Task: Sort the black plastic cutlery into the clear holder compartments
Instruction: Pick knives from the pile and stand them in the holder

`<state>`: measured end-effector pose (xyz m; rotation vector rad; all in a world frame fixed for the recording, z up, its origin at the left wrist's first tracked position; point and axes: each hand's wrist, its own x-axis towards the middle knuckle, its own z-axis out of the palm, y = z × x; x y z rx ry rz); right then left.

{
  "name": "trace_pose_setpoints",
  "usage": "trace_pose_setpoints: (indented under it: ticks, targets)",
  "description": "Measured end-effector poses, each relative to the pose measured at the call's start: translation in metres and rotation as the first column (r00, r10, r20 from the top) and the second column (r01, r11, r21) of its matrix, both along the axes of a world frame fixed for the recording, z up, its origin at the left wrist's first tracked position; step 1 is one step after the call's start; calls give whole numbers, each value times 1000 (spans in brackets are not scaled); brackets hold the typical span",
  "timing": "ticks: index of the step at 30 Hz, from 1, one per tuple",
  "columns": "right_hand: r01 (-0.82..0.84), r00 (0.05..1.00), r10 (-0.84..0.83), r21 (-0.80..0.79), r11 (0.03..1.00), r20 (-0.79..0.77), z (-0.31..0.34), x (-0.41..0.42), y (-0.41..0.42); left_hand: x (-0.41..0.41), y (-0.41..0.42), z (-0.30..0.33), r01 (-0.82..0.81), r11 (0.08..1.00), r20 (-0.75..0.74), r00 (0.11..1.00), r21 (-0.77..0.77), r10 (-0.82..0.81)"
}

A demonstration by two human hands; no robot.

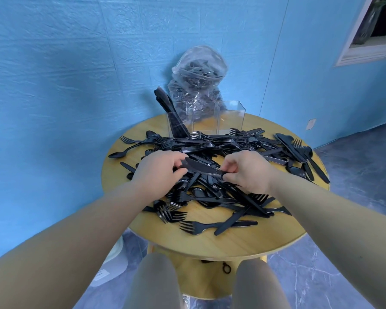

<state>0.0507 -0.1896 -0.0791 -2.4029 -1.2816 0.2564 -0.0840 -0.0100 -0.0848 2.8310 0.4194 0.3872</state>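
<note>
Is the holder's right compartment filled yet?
No, the clear holder's right compartment looks empty; only the left compartment holds black cutlery.

Both hands, left (159, 169) and right (246, 172), pinching one knife (201, 168) at centre. Loose cutlery (221, 197) heaped on round table (210, 244). Clear holder (206, 119) at 12 o'clock.

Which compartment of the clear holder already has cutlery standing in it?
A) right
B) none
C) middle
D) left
D: black utensils stand only in the left compartment of the clear holder; the middle and right compartments look empty.
</note>
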Motion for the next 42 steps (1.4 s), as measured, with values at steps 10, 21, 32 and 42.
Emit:
trace_pose_setpoints:
  ticks: [10, 21, 32, 42]
  targets:
    - [-36, 982, 23, 62, 997, 190, -7, 1, -1, 2, 2, 1, -3, 1000, -9, 1000, -2, 3]
    - [43, 980, -72, 156, 987, 184, -8, 9, -3, 12, -2, -1, -75, 993, 56, 995, -89, 80]
    - [218, 967, -233, 140, 966, 100, -15, 21, -10, 29, -22, -5, 271, 957, -225, 944, 105, -243]
    - [156, 987, -155, -39, 987, 28, -10, 4, 17, 26, 0, -8, 100, 982, -250, 966, 161, -58]
